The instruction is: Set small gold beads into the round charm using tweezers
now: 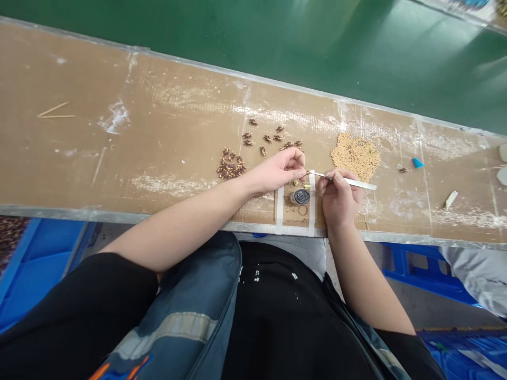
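Brown tabletop, taped and scuffed. Left of the round tin: dark parts pile. Above it: left hand pinching a small brass piece, steadied for right hand, clenched on white stick. Right again: yellow bead heap.

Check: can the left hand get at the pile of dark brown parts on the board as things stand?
Probably yes. The left hand lies just right of the dark brown pile, with bare board between them. But its fingertips are pinching a small piece against the white stick, so it would have to let go first.
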The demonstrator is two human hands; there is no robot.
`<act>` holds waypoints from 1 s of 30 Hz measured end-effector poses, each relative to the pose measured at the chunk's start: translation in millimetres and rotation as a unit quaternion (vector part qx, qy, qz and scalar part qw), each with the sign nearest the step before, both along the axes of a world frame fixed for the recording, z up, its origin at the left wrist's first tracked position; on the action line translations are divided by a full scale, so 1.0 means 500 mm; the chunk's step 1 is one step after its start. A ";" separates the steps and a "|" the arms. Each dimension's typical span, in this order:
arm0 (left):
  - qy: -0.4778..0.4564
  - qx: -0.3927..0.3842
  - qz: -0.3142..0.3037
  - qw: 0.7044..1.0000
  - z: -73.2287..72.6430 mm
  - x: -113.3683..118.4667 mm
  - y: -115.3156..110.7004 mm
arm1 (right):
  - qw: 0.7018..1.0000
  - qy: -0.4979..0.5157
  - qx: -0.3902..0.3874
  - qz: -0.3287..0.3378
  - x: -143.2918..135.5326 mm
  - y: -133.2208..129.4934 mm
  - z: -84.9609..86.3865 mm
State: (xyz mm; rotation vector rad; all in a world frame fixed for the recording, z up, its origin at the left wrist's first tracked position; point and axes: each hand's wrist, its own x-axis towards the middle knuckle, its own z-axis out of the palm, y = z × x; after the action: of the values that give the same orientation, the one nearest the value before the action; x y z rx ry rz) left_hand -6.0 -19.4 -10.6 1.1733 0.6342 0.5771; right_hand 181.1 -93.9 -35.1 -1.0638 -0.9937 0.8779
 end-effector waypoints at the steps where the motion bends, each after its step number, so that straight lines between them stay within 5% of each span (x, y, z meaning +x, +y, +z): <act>1: -0.001 0.000 0.002 1.000 0.000 0.000 0.000 | 1.000 0.003 0.001 0.002 0.000 0.001 0.000; 15: 0.012 0.025 0.010 1.000 0.001 -0.003 -0.003 | 1.000 0.013 -0.001 0.005 0.002 0.004 -0.003; 30: -0.010 0.047 -0.006 0.999 -0.032 -0.005 0.003 | 1.000 0.012 -0.013 -0.001 0.003 0.004 0.002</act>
State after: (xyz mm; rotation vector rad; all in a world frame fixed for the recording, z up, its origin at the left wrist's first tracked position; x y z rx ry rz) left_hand -8.7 -17.8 -26.5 1.2577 0.5875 0.6132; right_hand 182.6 -91.8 -34.1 -1.0740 -0.9639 0.9014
